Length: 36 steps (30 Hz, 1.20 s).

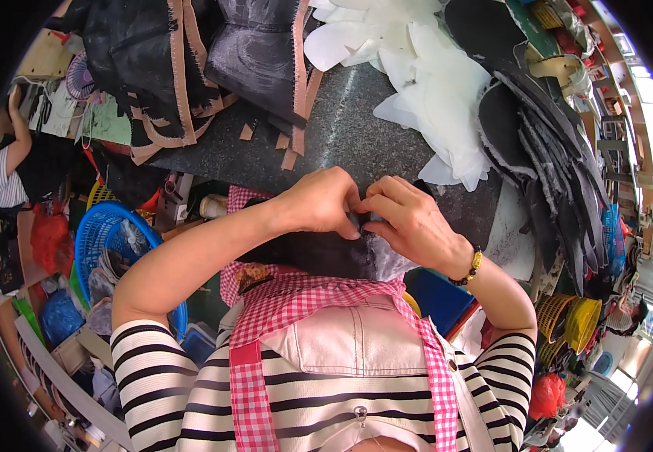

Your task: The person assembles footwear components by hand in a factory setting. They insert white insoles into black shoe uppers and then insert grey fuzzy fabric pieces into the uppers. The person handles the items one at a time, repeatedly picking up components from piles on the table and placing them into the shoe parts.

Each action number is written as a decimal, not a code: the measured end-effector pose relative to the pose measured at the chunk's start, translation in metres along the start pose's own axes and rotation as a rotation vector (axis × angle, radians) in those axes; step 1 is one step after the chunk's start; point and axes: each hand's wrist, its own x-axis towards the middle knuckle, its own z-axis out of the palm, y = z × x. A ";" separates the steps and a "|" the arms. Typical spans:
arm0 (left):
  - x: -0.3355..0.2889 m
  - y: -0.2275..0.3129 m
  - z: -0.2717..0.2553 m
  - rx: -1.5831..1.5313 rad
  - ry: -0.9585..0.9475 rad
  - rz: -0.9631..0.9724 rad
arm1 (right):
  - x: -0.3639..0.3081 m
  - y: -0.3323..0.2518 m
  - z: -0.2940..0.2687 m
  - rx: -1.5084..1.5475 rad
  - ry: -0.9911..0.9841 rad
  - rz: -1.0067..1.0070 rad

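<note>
A black piece of soft material (pixel 308 255), perhaps leather or fabric, lies across my lap over a pink checked apron (pixel 296 297). Its right end shows a whitish, dusty-looking patch. My left hand (pixel 320 202) pinches the upper edge of it between thumb and fingers. Close beside it, my right hand (pixel 408 217) has its fingers closed on the same edge, and the fingertips of both hands nearly meet. Anything small between the fingertips is hidden. Black pieces with tan zigzag-cut edging (pixel 255 71) lie on the dark worktable (pixel 357 113) ahead of my hands.
White translucent sheets (pixel 432 90) are piled at the table's far middle, beside stacked black cut pieces (pixel 545 158). Small tan scraps (pixel 247 132) lie near the edging. A blue basket (pixel 89 241) stands left, a blue bin (pixel 439 294) right of my lap. Another person (pixel 6 169) sits far left.
</note>
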 end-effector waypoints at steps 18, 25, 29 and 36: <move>0.001 0.003 0.004 -0.006 -0.030 -0.132 | 0.015 0.005 0.002 0.020 -0.236 0.134; -0.005 -0.011 0.005 -0.118 -0.048 -0.113 | 0.016 0.019 0.016 0.185 -0.032 0.122; -0.023 0.000 0.004 -0.087 -0.023 0.014 | 0.022 0.032 -0.004 0.378 -0.322 0.019; -0.045 0.000 0.011 -0.172 0.062 0.036 | 0.013 0.018 -0.005 0.320 -0.267 0.181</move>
